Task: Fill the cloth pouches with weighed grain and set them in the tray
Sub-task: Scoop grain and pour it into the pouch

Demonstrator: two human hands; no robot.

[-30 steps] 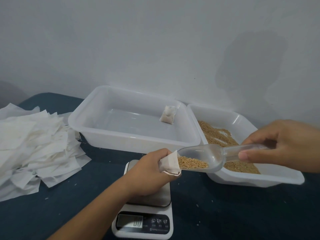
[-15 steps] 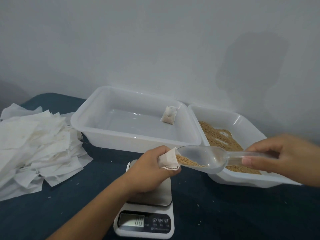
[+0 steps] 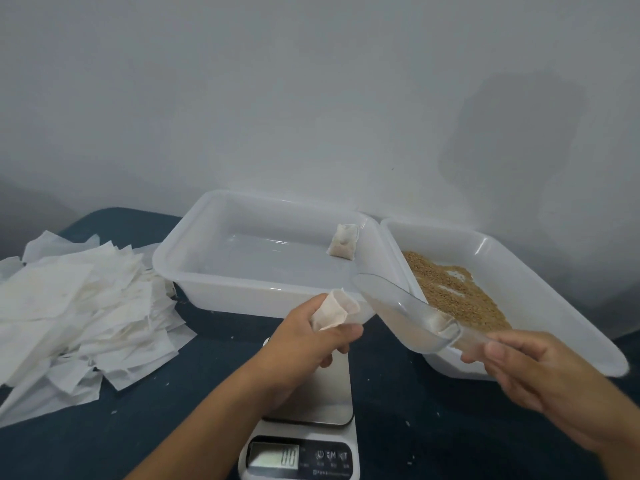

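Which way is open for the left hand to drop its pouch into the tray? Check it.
Probably yes: the left hand grips the pouch just before the tray's near rim, with nothing between; the scoop sits to its right.

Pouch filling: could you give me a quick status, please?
Left hand grips pouch above scale. Right hand holds scoop, tipped up, empty. One filled pouch in tray. Nothing obstructing.

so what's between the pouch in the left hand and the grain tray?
Head view: the clear scoop in the right hand, its mouth just right of the pouch and over the grain tray's near-left corner.
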